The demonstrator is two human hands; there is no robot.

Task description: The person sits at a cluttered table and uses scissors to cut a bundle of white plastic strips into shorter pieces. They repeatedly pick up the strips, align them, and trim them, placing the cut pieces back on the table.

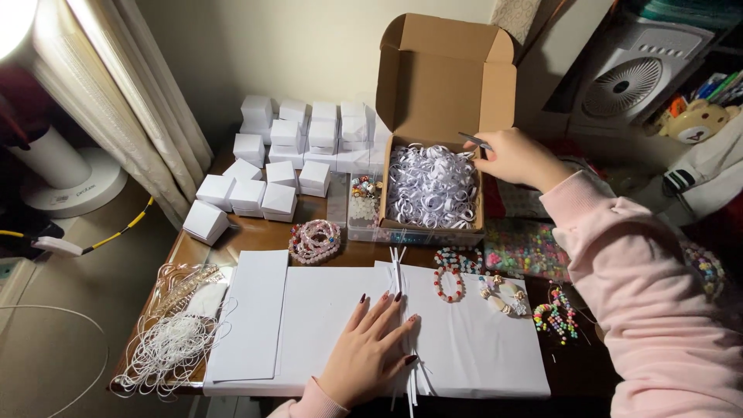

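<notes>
My left hand (371, 348) lies flat with fingers spread on white sheets (325, 310), pressing down a bundle of thin white paper strips (398, 271). My right hand (515, 159) is raised at the right rim of an open cardboard box (445, 85) and pinches a slim dark tool, seemingly tweezers (474, 140). The box is filled with curled white paper shreds (429, 186). Several bead bracelets (450, 280) rest on the white sheet to the right of my left hand.
Many small white folded boxes (282, 155) are stacked at the back left. A pink bead bracelet pile (315, 240), a clear bead organiser (364, 203), loose colourful beads (526, 249) and a tangle of white cord (170, 344) lie around. A fan (627, 85) stands at the back right.
</notes>
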